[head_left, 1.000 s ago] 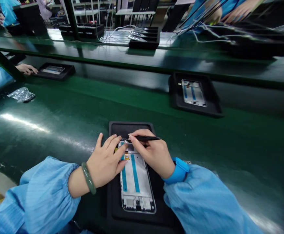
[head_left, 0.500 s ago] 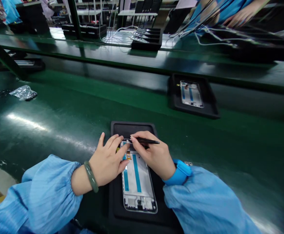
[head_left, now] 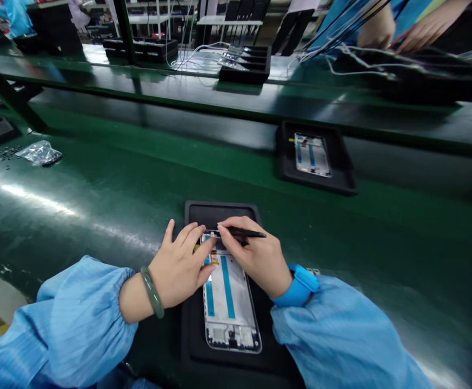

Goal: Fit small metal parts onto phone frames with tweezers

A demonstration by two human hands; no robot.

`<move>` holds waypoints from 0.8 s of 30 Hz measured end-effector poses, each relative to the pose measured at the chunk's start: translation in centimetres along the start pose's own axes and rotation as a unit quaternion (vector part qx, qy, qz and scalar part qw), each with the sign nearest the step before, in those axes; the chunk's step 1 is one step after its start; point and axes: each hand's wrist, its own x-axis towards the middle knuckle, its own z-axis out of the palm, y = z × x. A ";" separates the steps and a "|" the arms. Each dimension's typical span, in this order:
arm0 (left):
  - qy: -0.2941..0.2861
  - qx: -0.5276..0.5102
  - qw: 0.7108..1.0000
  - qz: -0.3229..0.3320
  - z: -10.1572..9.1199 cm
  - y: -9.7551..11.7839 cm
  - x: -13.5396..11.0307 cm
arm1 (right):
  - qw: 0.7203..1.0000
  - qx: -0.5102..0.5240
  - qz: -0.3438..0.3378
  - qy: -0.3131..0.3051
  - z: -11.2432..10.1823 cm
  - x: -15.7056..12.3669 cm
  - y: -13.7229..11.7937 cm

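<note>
Light-blue gathered-cuff sleeves (head_left: 73, 319); green bangle (head_left: 152, 292) on left wrist; blue band (head_left: 298, 285) on right.

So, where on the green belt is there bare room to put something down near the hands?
Bare green belt lies between the left hand and the plastic bag. Another free patch lies right of the right hand, below the far tray. The near tray is crowded: phone frame, both hands and the black tweezers.

We count two white phone frames with blue strips, near (head_left: 230, 302) and far right (head_left: 312, 155), each in one black tray (head_left: 219, 212) (head_left: 341, 167).
</note>
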 end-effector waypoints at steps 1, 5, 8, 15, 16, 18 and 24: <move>0.000 0.000 1.000 0.000 0.0 0.0 0.0 | 1.000 -0.002 -0.001 -0.002 0.0 0.0 0.0; 0.001 0.001 1.000 -0.001 -0.1 0.0 0.0 | 1.000 -0.005 -0.005 -0.019 -0.2 0.3 -0.1; 0.003 0.000 1.000 -0.002 -0.1 0.1 0.0 | 0.999 -0.006 -0.006 -0.033 -0.3 0.6 -0.2; 0.007 0.002 1.000 0.000 -0.1 0.1 0.0 | 0.998 -0.016 -0.019 -0.058 -0.3 0.7 -0.4; 0.007 0.003 1.000 0.000 -0.1 0.1 0.0 | 0.998 -0.012 -0.016 -0.052 -0.3 0.6 -0.4; 0.008 0.003 1.000 0.001 -0.1 0.0 0.0 | 0.999 -0.002 -0.001 -0.035 -0.3 0.6 -0.4; 0.009 0.002 1.000 0.004 -0.1 0.0 0.0 | 0.999 -0.001 0.015 -0.037 -0.3 0.7 -0.2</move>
